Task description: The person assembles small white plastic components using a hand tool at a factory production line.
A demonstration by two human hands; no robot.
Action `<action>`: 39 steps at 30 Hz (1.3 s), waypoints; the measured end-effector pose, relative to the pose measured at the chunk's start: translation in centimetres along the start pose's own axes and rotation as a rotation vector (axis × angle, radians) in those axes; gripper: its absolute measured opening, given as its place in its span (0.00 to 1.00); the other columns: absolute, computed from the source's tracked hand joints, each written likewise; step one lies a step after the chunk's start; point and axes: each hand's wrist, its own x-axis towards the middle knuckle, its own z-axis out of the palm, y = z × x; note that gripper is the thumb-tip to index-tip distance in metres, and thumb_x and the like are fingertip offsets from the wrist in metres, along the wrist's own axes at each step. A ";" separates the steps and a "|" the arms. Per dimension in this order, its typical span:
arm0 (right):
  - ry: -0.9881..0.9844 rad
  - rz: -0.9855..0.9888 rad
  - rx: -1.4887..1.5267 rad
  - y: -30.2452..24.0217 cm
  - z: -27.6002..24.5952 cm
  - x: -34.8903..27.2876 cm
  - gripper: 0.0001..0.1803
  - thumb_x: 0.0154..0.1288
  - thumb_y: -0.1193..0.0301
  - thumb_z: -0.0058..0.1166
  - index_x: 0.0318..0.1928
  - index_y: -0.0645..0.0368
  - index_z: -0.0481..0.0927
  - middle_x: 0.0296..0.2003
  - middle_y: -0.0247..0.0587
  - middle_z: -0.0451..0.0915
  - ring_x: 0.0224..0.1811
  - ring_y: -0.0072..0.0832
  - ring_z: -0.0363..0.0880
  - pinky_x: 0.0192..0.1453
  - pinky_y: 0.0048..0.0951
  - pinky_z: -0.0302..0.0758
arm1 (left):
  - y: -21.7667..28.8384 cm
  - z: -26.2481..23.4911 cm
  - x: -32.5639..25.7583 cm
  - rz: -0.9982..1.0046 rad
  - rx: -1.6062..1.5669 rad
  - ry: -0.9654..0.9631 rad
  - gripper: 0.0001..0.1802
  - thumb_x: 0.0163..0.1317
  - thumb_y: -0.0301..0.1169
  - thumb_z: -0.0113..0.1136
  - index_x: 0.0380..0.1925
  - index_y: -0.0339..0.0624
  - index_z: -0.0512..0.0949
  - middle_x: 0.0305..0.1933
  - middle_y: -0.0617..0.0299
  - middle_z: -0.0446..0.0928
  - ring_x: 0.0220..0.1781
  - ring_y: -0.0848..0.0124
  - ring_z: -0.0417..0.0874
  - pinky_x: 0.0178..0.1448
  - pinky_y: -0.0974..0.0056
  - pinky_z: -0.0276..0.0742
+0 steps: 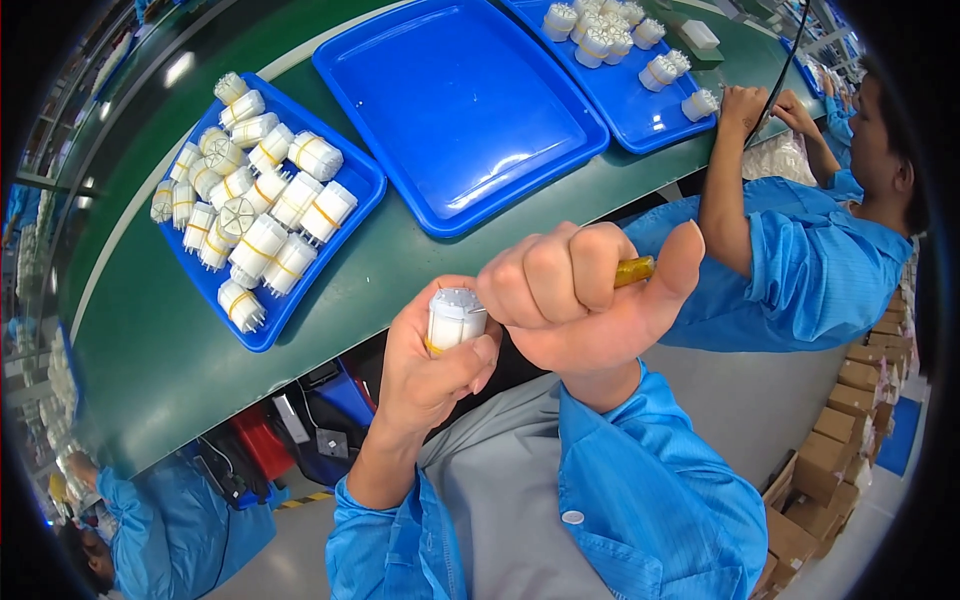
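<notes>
Upright in my left hand (432, 365) is a white cylindrical plastic part (446, 331) with a yellow band around its lower half. Fingers and thumb wrap its sides, and its ribbed top faces up. My right hand (580, 290) is closed in a fist around a tool with a translucent yellow handle (634, 271), perhaps a screwdriver. A thin metal tip shows beside the part's upper edge; whether it touches is hard to tell. Ahead and to the left, a blue tray (368, 190) holds many similar white cylinders (258, 246), some upright, some on their sides.
A second blue tray (450, 100) lies in the middle of the green table (150, 385). Farther right, another blue tray (640, 125) carries several white cylinders. A co-worker in blue (800, 240) works close at my right, another person (190, 520) at lower left. Cardboard boxes (835, 430) line the floor.
</notes>
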 end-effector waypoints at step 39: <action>-0.014 -0.030 -0.002 1.6 -1.2 -0.8 0.37 0.72 0.34 0.21 0.17 0.51 0.55 0.13 0.27 0.56 0.16 0.21 0.47 0.23 0.27 0.49 | 0.4 -0.6 0.3 0.046 0.559 0.167 0.18 0.55 0.21 0.65 0.45 0.37 0.73 0.36 0.67 0.76 0.36 0.82 0.74 0.39 0.71 0.73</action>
